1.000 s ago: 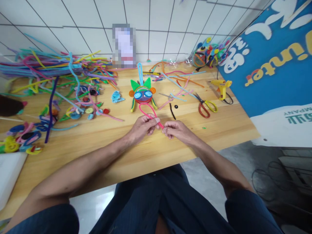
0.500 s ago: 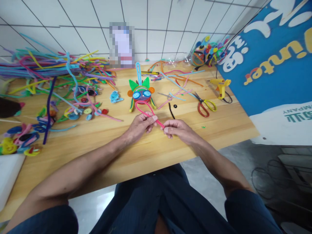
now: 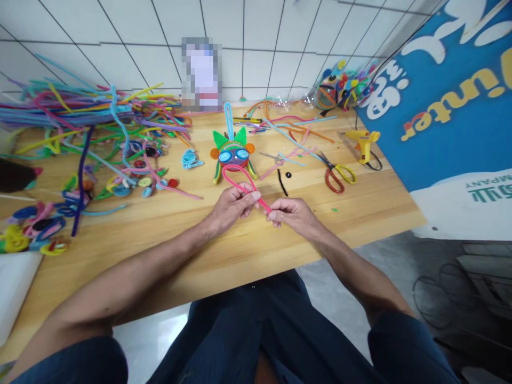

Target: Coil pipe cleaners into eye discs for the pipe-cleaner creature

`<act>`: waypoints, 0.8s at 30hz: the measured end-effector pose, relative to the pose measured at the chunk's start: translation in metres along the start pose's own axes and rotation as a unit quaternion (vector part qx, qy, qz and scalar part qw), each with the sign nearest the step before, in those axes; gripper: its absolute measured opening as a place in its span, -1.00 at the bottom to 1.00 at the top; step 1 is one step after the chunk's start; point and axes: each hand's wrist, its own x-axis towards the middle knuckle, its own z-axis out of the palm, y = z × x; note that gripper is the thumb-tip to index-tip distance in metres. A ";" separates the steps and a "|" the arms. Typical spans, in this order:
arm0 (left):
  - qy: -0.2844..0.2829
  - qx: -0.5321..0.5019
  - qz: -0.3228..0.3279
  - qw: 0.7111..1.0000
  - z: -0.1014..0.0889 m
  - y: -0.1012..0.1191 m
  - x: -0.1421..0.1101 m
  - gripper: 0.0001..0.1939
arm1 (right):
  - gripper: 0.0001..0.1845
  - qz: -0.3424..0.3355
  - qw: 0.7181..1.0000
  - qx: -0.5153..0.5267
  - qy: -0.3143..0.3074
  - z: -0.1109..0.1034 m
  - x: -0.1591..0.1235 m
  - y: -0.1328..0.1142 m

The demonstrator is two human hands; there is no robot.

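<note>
A pink pipe cleaner [image 3: 231,174] is bent into a long loop, its two strands running side by side toward the right. My left hand [image 3: 235,205] pinches it where the strands come together. Farther along, near the ends, my right hand [image 3: 291,212] grips it between thumb and fingers. Just beyond the loop sits a colourful pipe-cleaner figure [image 3: 233,152] with green pointed ears, blue ringed eyes and a light blue loop on top. Right of it lie a short black pipe cleaner piece [image 3: 282,182] and a small black disc [image 3: 288,175].
Scissors [image 3: 335,176] with red and yellow handles and a yellow glue gun [image 3: 363,143] lie on the right. Heaped pipe cleaners [image 3: 80,111] cover the left of the wooden table [image 3: 176,224]. A blurred-out upright panel [image 3: 202,74] leans on the tiled wall.
The pink pipe cleaner's strands have come closer together between my hands. Both hands stay in nearly the same place; the view has shifted very slightly.
</note>
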 end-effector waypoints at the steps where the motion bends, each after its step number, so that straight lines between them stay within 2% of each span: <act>1: -0.003 0.004 0.003 1.000 0.000 0.000 0.000 -0.55 | -0.78 -0.003 1.000 -0.001 -0.002 0.000 0.000 0.000; 10: 0.004 0.061 0.040 0.997 -0.002 -0.002 -0.003 -0.60 | -0.82 0.026 0.999 0.010 -0.016 0.002 -0.002 -0.006; 14: 0.009 0.098 0.065 0.993 0.000 -0.002 -0.006 -0.61 | -0.77 0.041 0.999 0.003 -0.016 0.004 -0.002 -0.007; 19: 0.017 0.068 0.037 0.997 0.005 -0.004 -0.008 -0.60 | -0.74 0.007 0.995 -0.098 0.027 0.009 -0.001 0.000; 24: 0.057 -0.012 -0.002 0.998 0.005 0.004 -0.006 -0.58 | -0.72 -0.044 0.972 -0.225 0.060 0.011 -0.011 -0.003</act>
